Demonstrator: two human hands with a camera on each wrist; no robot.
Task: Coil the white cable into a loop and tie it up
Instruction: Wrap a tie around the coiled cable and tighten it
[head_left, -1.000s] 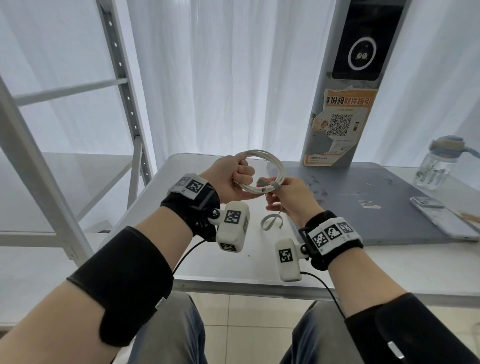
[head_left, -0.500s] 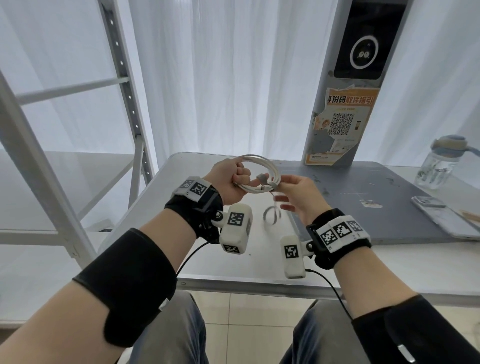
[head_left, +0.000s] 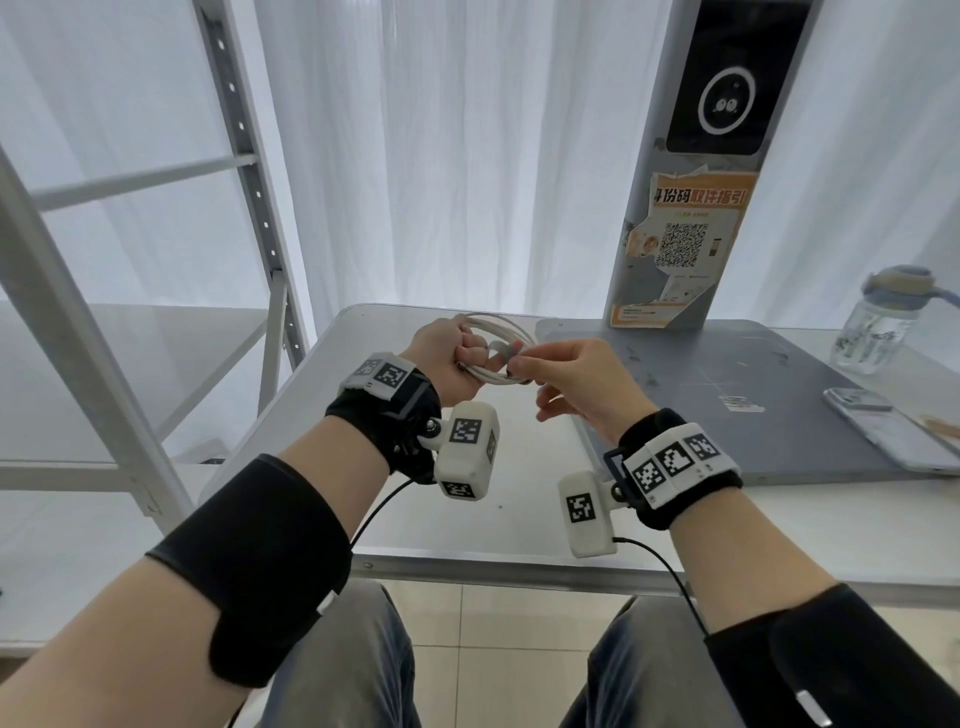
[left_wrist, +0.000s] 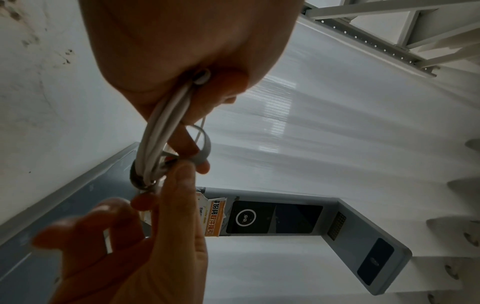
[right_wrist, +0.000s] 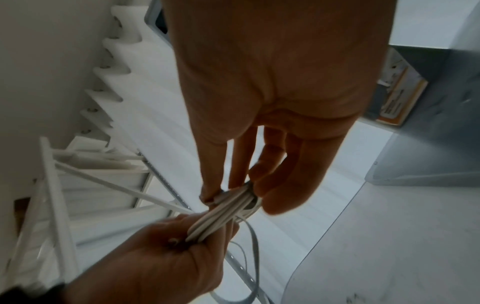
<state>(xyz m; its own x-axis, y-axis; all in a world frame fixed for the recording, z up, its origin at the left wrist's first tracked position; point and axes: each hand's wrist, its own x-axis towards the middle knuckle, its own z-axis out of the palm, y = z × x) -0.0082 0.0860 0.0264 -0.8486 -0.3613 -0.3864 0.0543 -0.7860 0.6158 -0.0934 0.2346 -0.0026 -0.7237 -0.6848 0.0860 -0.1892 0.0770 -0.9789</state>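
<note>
The white cable (head_left: 501, 323) is wound into a small coil and held above the table. My left hand (head_left: 467, 358) grips the coil's left side in a fist, the strands running out of it (left_wrist: 161, 131). My right hand (head_left: 519, 370) pinches a grey strap (left_wrist: 205, 148) with thumb and forefinger where it wraps round the bundled strands (right_wrist: 221, 216). The strap's loose tail (right_wrist: 255, 257) hangs below the bundle. The other right fingers are spread free underneath. The coil's near side is hidden behind both hands.
The white table (head_left: 467, 519) lies under the hands, with a grey mat (head_left: 727, 374) to the right. A phone (head_left: 893, 431) and a water bottle (head_left: 878, 322) sit at the far right. A grey post with an orange label (head_left: 675, 249) stands behind. White shelving (head_left: 104, 312) is on the left.
The right hand, with fingers spread half a second ago, has closed on the strap at the coil. The strap loop that hung below the coil has been drawn up. The left hand keeps its grip.
</note>
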